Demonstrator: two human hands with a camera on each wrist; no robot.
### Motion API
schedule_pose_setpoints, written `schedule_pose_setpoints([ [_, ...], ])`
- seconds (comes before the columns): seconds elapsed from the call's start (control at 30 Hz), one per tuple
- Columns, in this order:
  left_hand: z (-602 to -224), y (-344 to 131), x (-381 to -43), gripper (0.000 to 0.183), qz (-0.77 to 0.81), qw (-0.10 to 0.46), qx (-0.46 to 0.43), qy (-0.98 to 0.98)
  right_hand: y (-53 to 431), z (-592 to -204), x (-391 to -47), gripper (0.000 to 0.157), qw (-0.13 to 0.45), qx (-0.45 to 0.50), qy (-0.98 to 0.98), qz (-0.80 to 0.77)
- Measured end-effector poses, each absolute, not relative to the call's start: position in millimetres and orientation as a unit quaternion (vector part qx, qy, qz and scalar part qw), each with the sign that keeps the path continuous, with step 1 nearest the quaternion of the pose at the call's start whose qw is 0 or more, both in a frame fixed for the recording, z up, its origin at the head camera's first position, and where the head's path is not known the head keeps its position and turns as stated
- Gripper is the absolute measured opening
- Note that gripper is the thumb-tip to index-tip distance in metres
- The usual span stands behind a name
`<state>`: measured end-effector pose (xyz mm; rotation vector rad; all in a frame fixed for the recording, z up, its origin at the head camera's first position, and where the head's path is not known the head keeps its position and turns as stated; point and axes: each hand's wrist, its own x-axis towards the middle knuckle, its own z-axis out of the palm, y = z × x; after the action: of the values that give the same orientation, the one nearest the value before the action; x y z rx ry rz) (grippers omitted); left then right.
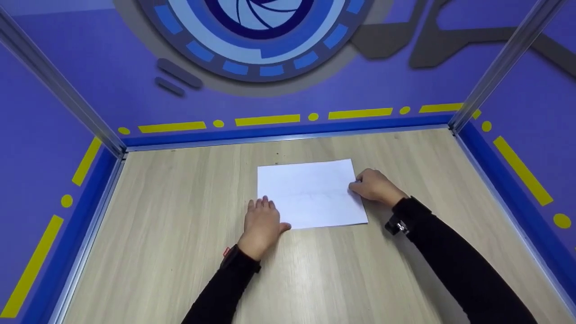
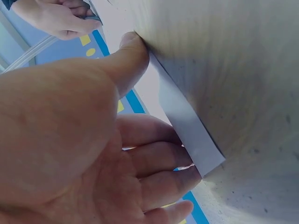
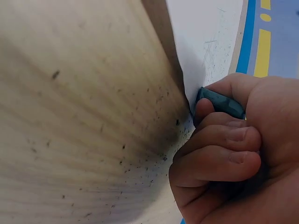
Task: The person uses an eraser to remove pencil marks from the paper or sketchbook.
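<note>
A white sheet of paper (image 1: 310, 193) lies on the wooden table. My left hand (image 1: 262, 222) rests at its front left corner, with fingers extended along the left edge and the thumb at the front edge. In the left wrist view the paper's edge (image 2: 194, 135) runs between thumb and fingers. At the right edge my right hand (image 1: 375, 185) pinches a small dark teal angular object (image 3: 222, 103) between thumb and index finger, right against the paper; I cannot tell its kind. The other fingers are curled in. Faint greenish marks show on the paper in the right wrist view.
The tabletop (image 1: 180, 225) has light wood grain and small dark specks. Purple-blue panels (image 1: 270, 105) with yellow dashes stand at the back and both sides, framed by metal rails (image 1: 499, 67).
</note>
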<state>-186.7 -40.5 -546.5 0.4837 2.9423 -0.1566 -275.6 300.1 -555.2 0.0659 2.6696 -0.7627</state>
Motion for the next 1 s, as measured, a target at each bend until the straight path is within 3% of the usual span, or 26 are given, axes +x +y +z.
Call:
schedule_pose_setpoints([
  [0.33, -549.0, -38.1, -188.3, 0.094, -0.057, 0.090, 0.159, 0.982, 277.7, -548.7, -278.9, 0.043, 0.201, 0.033, 0.940, -0.275],
  [0.67, -549.5, -38.8, -189.6, 0.095, -0.051, 0.090, 0.149, 0.983, 180.3, -544.7, -296.2, 0.036, 0.188, -0.042, 0.949, -0.250],
  [1.0, -547.5, -37.7, -189.1, 0.096, -0.046, 0.076, 0.150, 0.985, 112.8, -575.5, -338.8, 0.037, 0.173, -0.077, 0.955, -0.228],
])
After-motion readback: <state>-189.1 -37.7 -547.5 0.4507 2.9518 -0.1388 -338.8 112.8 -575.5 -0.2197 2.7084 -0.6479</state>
